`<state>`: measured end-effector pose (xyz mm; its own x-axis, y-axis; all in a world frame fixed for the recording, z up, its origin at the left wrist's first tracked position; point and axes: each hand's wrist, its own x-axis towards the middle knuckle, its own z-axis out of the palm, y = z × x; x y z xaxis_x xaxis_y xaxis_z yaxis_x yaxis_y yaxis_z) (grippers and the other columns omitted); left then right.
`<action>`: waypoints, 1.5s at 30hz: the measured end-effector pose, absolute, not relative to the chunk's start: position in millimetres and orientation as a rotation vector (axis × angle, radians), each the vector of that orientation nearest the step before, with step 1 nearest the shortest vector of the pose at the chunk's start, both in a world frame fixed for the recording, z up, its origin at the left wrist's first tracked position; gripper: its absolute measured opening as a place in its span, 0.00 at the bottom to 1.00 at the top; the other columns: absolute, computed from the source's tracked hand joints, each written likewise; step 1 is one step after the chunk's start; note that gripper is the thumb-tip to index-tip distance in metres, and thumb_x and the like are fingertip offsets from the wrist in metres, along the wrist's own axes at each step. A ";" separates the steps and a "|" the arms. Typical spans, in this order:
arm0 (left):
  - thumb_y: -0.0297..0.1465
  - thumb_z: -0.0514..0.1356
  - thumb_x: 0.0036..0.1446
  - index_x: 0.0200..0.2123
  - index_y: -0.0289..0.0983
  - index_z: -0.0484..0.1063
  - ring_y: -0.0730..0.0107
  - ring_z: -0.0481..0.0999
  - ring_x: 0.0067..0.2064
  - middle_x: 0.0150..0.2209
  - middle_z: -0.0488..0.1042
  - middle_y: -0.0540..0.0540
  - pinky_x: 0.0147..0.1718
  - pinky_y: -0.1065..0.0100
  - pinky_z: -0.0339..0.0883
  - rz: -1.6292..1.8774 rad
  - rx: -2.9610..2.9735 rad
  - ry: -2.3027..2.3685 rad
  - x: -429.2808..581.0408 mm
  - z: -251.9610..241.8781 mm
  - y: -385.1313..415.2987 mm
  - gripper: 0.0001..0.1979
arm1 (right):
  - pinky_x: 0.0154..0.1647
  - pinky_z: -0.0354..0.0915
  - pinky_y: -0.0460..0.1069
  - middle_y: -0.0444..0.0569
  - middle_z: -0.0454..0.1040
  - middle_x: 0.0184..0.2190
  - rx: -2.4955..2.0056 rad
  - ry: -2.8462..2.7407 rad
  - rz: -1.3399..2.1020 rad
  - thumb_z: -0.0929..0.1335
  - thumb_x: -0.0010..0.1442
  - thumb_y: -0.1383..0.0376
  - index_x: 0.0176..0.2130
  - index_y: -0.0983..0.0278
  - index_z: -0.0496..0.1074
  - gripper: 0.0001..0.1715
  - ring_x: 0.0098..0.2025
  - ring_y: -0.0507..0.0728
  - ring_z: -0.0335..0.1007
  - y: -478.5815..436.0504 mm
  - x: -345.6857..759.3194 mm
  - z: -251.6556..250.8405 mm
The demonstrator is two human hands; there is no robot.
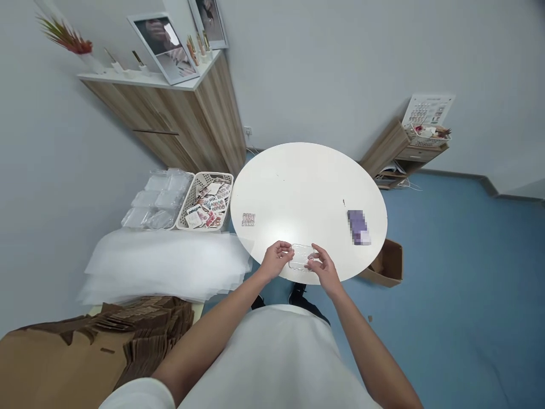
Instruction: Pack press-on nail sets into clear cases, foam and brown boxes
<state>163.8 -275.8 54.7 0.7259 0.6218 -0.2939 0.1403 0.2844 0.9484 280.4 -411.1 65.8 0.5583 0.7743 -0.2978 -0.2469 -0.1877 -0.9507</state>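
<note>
Between my two hands is a small clear plastic box, held near the front edge of the round white table. My left hand pinches its left end. The right end is gripped by the fingers of my right hand. Whether the box contains anything is too hard to make out. To the left on the tabletop lies a small set of press-on nails in two rows. A purple, blurred item rests on the right side of the table.
Left of the table stand a white basket of printed cards, several clear plastic packs, white translucent sheets and folded cardboard. A wooden cabinet is behind. An open carton sits on the floor at right.
</note>
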 end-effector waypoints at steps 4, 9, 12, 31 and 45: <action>0.36 0.62 0.45 0.37 0.35 0.68 0.72 0.71 0.34 0.34 0.70 0.45 0.34 0.67 0.67 0.359 1.308 0.742 195.5 57.2 -279.9 0.16 | 0.33 0.63 0.49 0.45 0.64 0.36 -1.520 -0.527 0.943 0.67 0.49 0.56 0.49 0.56 0.62 0.27 0.29 0.49 0.62 -409.5 326.2 59.1; 0.36 0.62 0.45 0.37 0.35 0.71 0.67 0.71 0.39 0.37 0.72 0.43 0.40 0.63 0.65 0.327 1.364 0.744 233.4 61.7 -285.5 0.15 | 0.33 0.60 0.48 0.44 0.66 0.31 -1.571 -0.613 1.011 0.67 0.49 0.56 0.44 0.59 0.67 0.22 0.29 0.50 0.60 -403.9 372.4 61.1; 0.36 0.62 0.45 0.40 0.36 0.70 0.68 0.71 0.39 0.39 0.71 0.42 0.40 0.63 0.64 0.323 1.302 0.780 248.9 60.5 -290.5 0.18 | 0.32 0.59 0.48 0.44 0.66 0.29 -1.584 -0.627 1.114 0.67 0.48 0.55 0.44 0.60 0.68 0.22 0.30 0.50 0.60 -404.9 392.0 58.8; 0.39 0.59 0.48 0.48 0.38 0.67 0.75 0.68 0.33 0.34 0.69 0.47 0.39 0.65 0.65 0.255 1.124 0.802 258.8 40.9 -286.4 0.23 | 0.41 0.62 0.51 0.47 0.66 0.41 -1.551 -0.382 1.144 0.68 0.46 0.56 0.42 0.58 0.62 0.23 0.38 0.52 0.66 -404.5 398.8 55.6; 0.41 0.58 0.49 0.55 0.41 0.55 0.70 0.72 0.38 0.42 0.70 0.43 0.38 0.64 0.65 0.141 1.048 0.781 250.7 45.5 -270.7 0.30 | 0.31 0.62 0.49 0.40 0.67 0.25 -1.608 -0.398 1.045 0.68 0.45 0.56 0.39 0.60 0.64 0.21 0.28 0.52 0.69 -389.6 399.7 64.2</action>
